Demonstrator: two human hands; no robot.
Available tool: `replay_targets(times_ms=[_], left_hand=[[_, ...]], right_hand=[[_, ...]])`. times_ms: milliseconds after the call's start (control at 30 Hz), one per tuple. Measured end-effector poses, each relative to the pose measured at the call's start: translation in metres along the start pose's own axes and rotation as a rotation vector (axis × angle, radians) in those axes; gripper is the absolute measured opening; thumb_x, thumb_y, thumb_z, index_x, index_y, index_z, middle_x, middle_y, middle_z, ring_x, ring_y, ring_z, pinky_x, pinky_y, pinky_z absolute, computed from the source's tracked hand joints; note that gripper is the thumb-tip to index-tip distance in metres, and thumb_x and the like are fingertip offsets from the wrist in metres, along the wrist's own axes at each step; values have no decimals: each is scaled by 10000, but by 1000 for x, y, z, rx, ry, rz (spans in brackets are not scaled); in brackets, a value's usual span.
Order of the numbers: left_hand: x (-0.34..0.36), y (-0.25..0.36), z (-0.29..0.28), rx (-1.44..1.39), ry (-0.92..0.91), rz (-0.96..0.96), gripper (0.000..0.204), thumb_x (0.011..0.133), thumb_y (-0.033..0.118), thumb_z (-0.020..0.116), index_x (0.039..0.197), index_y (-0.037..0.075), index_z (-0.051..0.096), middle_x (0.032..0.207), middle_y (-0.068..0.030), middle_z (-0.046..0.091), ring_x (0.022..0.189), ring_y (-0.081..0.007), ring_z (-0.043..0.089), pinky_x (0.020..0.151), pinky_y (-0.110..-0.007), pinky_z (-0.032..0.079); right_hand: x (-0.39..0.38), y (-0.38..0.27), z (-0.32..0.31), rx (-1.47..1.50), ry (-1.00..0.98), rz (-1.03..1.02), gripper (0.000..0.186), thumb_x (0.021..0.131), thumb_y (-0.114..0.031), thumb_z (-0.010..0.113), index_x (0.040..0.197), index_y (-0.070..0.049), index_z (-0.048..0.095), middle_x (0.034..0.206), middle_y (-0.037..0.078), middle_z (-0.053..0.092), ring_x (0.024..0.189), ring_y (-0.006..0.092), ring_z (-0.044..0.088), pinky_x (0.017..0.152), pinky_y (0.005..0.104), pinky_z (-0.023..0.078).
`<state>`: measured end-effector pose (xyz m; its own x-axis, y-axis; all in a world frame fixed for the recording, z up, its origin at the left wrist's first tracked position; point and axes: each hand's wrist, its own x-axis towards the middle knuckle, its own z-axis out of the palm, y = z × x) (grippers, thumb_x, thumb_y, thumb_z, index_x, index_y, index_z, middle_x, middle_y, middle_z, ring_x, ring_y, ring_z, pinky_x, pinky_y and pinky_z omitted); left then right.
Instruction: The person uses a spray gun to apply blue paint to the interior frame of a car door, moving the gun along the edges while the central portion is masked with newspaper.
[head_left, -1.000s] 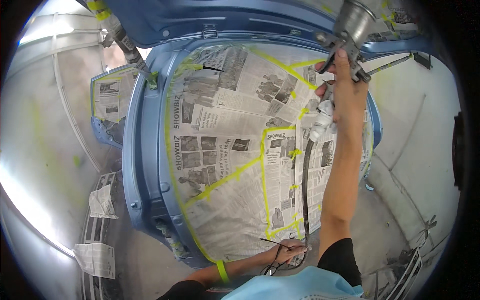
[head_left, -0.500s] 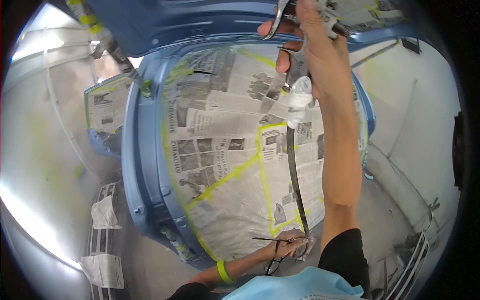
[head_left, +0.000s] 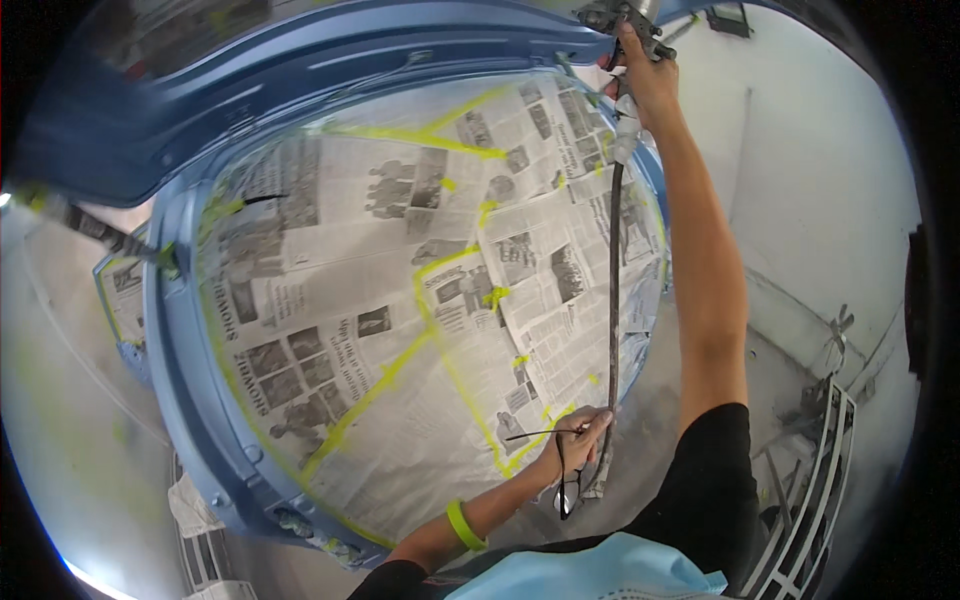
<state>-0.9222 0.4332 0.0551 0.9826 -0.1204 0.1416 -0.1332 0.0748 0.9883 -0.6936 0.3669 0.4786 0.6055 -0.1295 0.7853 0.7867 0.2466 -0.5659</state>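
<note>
Stretched out to the upper right, my right hand (head_left: 652,88) is closed round the handle of a spray gun (head_left: 650,45), whose top is cut off by the picture's edge. White wrapping (head_left: 627,135) covers the joint below the handle. From there a dark air hose (head_left: 615,270) hangs down to my left hand (head_left: 578,440), which is closed at the lower middle. Its fingers pinch the hose and also hold a pair of dark-framed eyeglasses (head_left: 563,488), one temple sticking out leftward. Behind both hands lies newspaper masking (head_left: 370,270), fixed with yellow-green tape (head_left: 375,385) across a car body opening.
Blue car bodywork (head_left: 180,340) frames the masking at the left. A raised blue panel (head_left: 290,75) spans the top, held by a partly taped strut (head_left: 100,232). White slatted frames (head_left: 815,490) stand at the lower right, near a pale wall (head_left: 820,170).
The spray gun and my right hand have moved right and away from me. My left hand has shifted slightly up, still holding the hose and eyeglasses. The view has turned rightward.
</note>
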Motion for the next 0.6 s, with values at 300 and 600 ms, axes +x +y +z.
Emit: replay_targets(times_ms=[300,600], left_hand=[[60,5,8,53,19,-58,464,1031,394,547,1230,-18,628,765,-40,583,461,-95,536,432,-256,428],[75,-4,8,32,46,-83,403,1033,340,556,1173,-30,630,729,-38,585,467,-98,535,435,-265,425]], right_hand=[[64,79,-78,-101,197,-17,469,942,-473,655,981,-8,695,708,96,699,428,165,609,361,297,467],[60,134,-86,-229,289,-86,460,968,-424,634,963,31,702,714,90,688,418,163,602,383,282,450]])
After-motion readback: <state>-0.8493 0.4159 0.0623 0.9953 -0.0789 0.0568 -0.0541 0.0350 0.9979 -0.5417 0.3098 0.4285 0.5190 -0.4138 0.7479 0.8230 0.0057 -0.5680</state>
